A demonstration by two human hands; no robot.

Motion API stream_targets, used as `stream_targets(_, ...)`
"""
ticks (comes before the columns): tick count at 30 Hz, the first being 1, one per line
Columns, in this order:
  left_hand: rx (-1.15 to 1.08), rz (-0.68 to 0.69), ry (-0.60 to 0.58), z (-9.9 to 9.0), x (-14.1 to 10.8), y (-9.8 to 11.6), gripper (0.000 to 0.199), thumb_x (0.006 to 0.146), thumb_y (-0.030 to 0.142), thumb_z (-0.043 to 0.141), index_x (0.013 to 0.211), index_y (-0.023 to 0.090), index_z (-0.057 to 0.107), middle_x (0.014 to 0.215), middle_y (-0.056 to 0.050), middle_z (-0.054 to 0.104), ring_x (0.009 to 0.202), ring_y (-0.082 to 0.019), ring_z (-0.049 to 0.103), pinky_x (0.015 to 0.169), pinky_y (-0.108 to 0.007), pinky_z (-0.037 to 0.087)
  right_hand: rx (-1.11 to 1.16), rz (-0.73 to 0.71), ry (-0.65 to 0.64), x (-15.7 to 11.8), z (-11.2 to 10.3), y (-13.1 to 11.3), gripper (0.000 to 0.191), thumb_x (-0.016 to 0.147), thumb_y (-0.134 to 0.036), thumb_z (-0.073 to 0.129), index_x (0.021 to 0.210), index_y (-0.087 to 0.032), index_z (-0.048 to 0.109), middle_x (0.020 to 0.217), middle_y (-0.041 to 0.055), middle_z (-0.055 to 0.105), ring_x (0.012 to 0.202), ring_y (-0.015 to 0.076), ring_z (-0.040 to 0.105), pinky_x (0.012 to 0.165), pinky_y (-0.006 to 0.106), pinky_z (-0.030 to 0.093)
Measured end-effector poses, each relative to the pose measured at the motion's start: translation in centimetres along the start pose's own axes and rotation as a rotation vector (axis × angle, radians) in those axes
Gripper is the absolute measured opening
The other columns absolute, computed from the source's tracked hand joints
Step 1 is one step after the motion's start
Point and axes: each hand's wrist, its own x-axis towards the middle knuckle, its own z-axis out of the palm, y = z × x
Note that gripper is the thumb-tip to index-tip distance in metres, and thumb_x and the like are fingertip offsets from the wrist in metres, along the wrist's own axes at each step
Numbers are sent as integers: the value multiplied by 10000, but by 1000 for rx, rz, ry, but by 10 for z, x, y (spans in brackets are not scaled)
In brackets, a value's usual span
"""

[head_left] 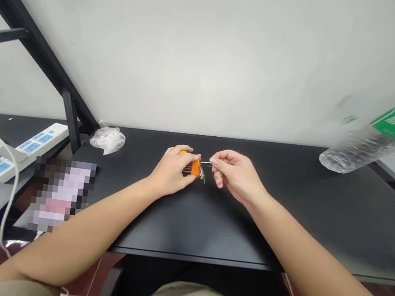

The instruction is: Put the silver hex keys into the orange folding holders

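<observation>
An orange holder (196, 167) carries several metal hex keys, whose bent ends stick out at its right side. My left hand (172, 170) is closed around this holder, just above the black table. Close by on the right, my right hand (235, 173) pinches a thin metal key (205, 162) between thumb and forefinger. That key lies level and reaches left to the upper edge of the holder. Whether its tip is inside the holder is too small to tell.
A crumpled clear plastic bag (108, 139) lies at the black table's (186, 234) back left. Farther left is a white power strip (33, 148) with cables, near a blurred-out object (68, 189). A plastic bottle (373, 137) with a green label is at the right.
</observation>
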Motion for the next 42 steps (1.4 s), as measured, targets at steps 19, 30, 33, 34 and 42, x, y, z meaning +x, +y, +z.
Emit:
stream_targets(19, 39, -86, 74, -2, 2, -1, 463, 828, 299, 740, 1277, 237, 641, 1282, -96, 667, 1297, -292, 564, 1166, -510, 364, -713, -300, -68, -5, 7, 17, 502, 961, -446, 577, 1407, -226, 644, 704, -17, 649, 608, 144, 553, 653, 304, 495)
stream_targets(30, 6, -3, -103, -2, 2, -4, 355, 898, 236, 652, 1245, 297, 617, 1098, -19, 725, 1074, -230, 646, 1152, -508, 345, -1314, -260, -146, 30, -53, 25, 233, 931, -254, 589, 1099, -244, 750, 1122, 81, 645, 903, 196, 636, 789, 309, 498)
stream_targets(33, 14, -8, -114, -1, 3, -3, 327, 873, 210, 663, 1189, 282, 613, 1043, -18, 715, 1010, -222, 650, 1141, -496, 360, -1489, -183, -162, 24, -40, 20, 149, 892, -187, 571, 916, -212, 715, 995, 78, 663, 845, 202, 620, 701, 303, 449)
stream_targets(34, 16, -9, -115, 0, 3, -3, 311, 871, 205, 661, 1169, 276, 612, 1021, -17, 711, 992, -219, 650, 1137, -490, 365, -1540, -136, -156, 21, -36, 17, 120, 872, -182, 578, 883, -207, 694, 963, 79, 668, 807, 202, 615, 661, 305, 426)
stream_targets(42, 39, -3, -122, -2, 4, 0, 216, 869, 210, 660, 1065, 252, 580, 931, 2, 683, 902, -200, 637, 1066, -442, 418, -1632, -27, -244, 2, -23, 5, 59, 812, -201, 587, 807, -212, 644, 910, 97, 699, 716, 221, 622, 577, 314, 364)
